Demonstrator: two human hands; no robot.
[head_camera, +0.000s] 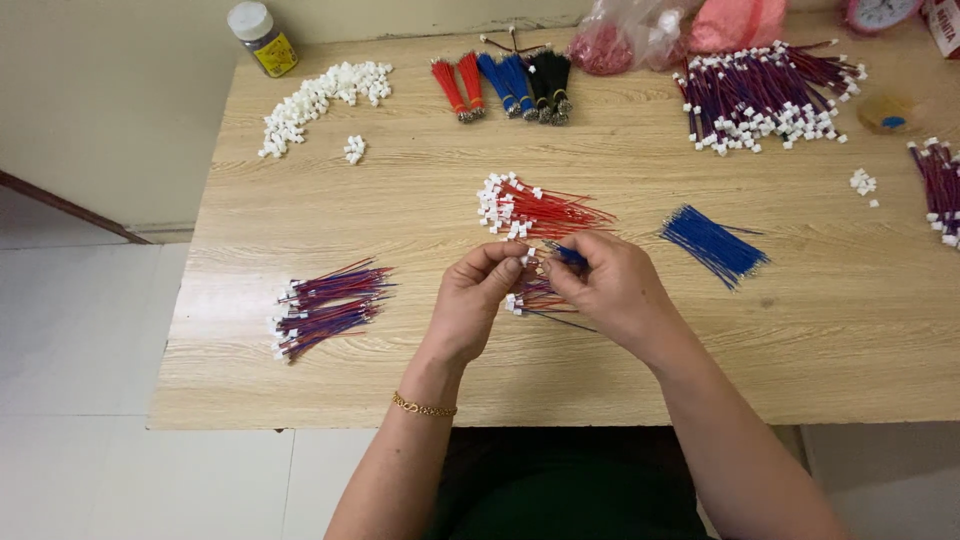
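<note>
At frame centre, the left hand (478, 295) is pinching a white connector (527, 258), while the right hand (610, 285) is gripping a blue wire (566, 254), its length running up-left toward the connector just beside it.

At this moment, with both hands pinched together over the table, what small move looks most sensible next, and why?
Probably push the blue wire in the right hand into the small white connector pinched by the left hand. The two fingertips meet right there, the wire end points at the connector, and a small bunch of red and blue wired connectors lies just beneath the hands.
</note>
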